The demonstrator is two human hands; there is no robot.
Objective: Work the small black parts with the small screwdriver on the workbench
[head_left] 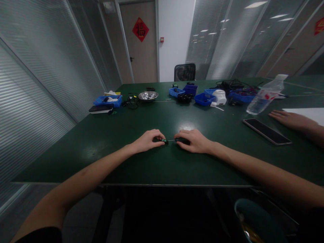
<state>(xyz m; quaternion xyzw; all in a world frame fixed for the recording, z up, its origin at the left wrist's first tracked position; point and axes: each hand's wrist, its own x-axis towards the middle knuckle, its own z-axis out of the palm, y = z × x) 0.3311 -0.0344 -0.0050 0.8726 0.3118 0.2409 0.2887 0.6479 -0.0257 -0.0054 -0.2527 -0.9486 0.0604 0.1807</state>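
left hand [148, 140]: rests on the green desk [106, 135] near the middle of its near edge, fingers curled and pinched on a small dark part with a green tip [164, 141]
right hand [193, 141]: just beside it, fingers closed over a dark tool handle [182, 141]; a thin shaft [171, 140] runs from it to the small part
small part: low on the desk, between the two hands, mostly hidden by the fingertips
doing it well: my judgement is that both wrists should stay planted on the desk, the shaft kept in line with the part and the pinch firm, as the piece looks tiny and could slip
far edge: blue bins [204, 99], a metal bowl [148, 96], a tangle of cables [231, 84]
right side: a phone [267, 131], a tilted water bottle [265, 94], another person's hand [288, 118] flat on the desk
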